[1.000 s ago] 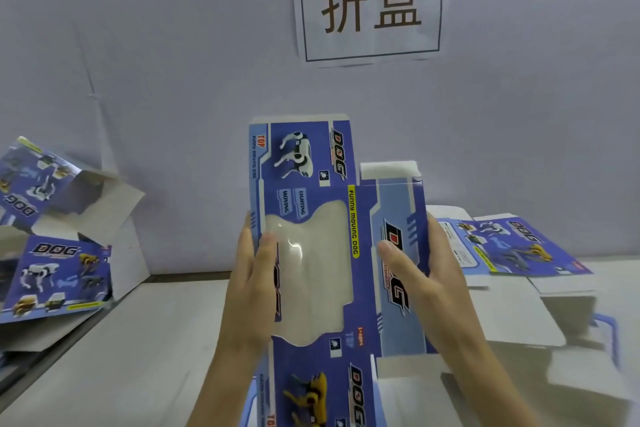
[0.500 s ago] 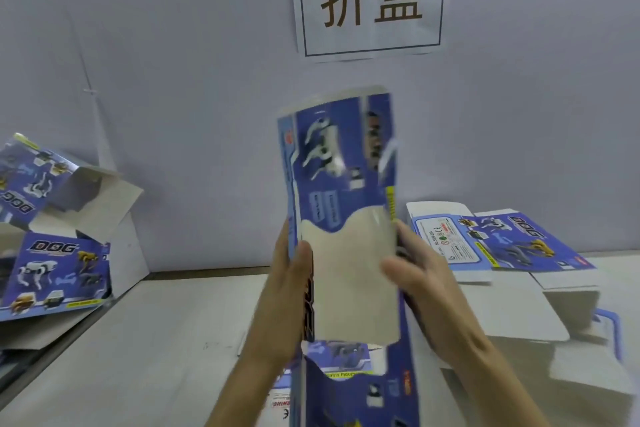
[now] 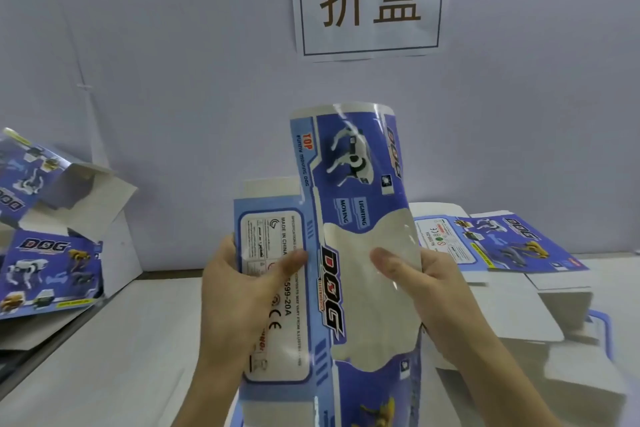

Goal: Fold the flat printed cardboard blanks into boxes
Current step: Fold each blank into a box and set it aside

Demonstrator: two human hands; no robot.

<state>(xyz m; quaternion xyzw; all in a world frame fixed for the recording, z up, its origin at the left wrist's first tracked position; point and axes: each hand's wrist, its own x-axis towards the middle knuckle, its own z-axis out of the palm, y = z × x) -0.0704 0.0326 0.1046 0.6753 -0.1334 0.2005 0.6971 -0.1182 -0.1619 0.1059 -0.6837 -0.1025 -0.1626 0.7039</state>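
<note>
Blue printed cardboard blank (image 3: 349, 163), upright at frame centre, is gripped by the left hand (image 3: 239, 295) on its label panel (image 3: 289, 333) and the right hand (image 3: 436, 295) at the window (image 3: 367, 322) edge; creasing squarely along the scored lines should serve best.
</note>
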